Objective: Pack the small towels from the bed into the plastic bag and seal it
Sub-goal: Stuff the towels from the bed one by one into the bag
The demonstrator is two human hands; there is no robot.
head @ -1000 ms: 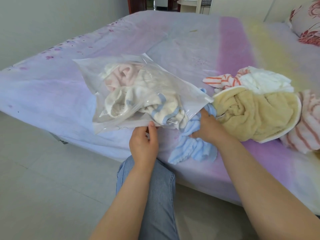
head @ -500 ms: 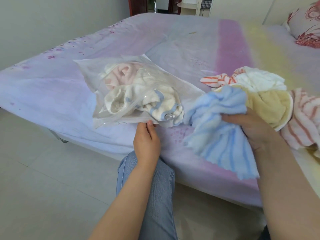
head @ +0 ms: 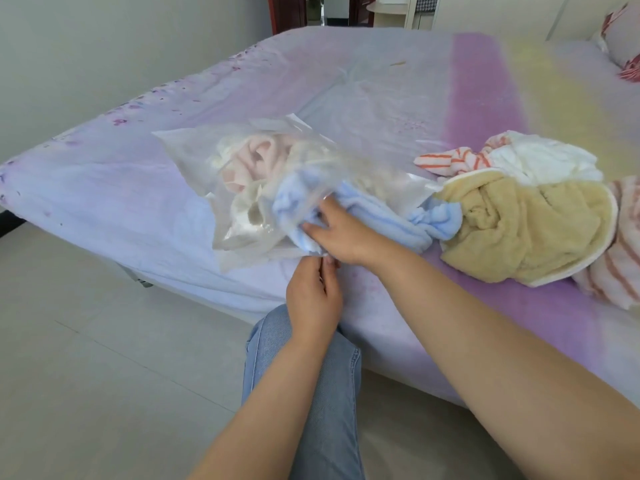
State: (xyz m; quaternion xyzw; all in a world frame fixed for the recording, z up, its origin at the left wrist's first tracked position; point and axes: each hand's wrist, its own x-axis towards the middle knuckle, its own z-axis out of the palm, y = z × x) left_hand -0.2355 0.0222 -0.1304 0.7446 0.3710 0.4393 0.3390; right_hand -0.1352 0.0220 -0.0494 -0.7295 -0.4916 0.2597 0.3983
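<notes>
A clear plastic bag (head: 194,150) lies on the bed with pink and cream towels inside. A light blue towel (head: 384,220) is halfway through its mouth, one end trailing out to the right. My right hand (head: 341,233) pushes the blue towel in, fingers on the cloth at the opening. Just below it, my left hand (head: 313,299) pinches the bag's lower edge at the mouth. To the right lies a pile: a yellow towel (head: 526,226), a white towel (head: 540,161), an orange-striped towel (head: 450,161) and a pink-striped towel (head: 620,271).
The bed (head: 398,84) has a purple, pink and yellow sheet, and its near edge runs under my hands. A pillow (head: 623,46) sits at the far right. My knee in jeans (head: 311,393) is by the bed edge above a pale tiled floor (head: 86,358).
My right hand has carried the blue towel from the right, by the pile, leftward into the bag's mouth. My left hand has kept its pinch on the bag's edge.
</notes>
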